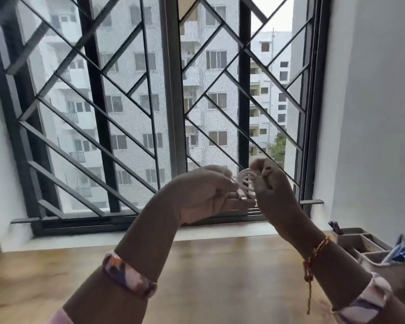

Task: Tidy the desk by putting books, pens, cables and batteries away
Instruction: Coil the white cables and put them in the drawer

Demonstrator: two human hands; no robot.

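Note:
Both of my hands are raised in front of the window, well above the wooden desk (pixel 208 277). A white cable (pixel 245 177) is looped in small coils between them. My left hand (pixel 204 195) holds the coils from the left with its palm turned up. Pinching the top of the loops from the right is my right hand (pixel 270 183). The cable's ends are hidden inside the hands. The picture is blurred.
A grey desk organiser (pixel 360 242) with several compartments stands at the desk's right edge, holding pens (pixel 400 253) with blue and white barrels. A barred window (pixel 164 101) fills the wall behind the desk, above a white sill (pixel 103 239).

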